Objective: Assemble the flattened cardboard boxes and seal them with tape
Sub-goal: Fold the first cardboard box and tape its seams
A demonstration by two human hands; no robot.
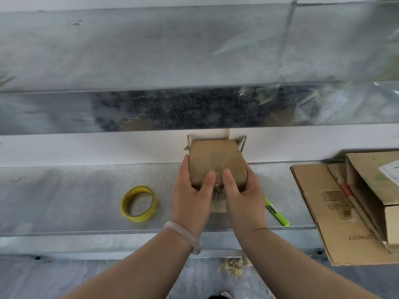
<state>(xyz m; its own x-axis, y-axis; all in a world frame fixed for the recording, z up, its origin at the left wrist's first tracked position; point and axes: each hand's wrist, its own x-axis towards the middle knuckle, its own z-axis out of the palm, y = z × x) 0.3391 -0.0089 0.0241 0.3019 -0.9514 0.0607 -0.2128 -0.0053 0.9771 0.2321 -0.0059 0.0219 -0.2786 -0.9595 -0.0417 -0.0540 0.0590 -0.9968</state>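
Together, left hand (190, 197) and right hand (241, 197) grip the scuffed brown box (216, 160), thumbs pressing its top.

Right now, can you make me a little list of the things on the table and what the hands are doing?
small box: brown, held between both hands
left hand: grips the box's left side, thumb on top
right hand: grips the box's right side, thumb on top
tape roll: yellow, flat on the table, left of the hands, untouched
green marker: on the table, right of the hands
flat cardboard: far right, with a bigger box resting on it
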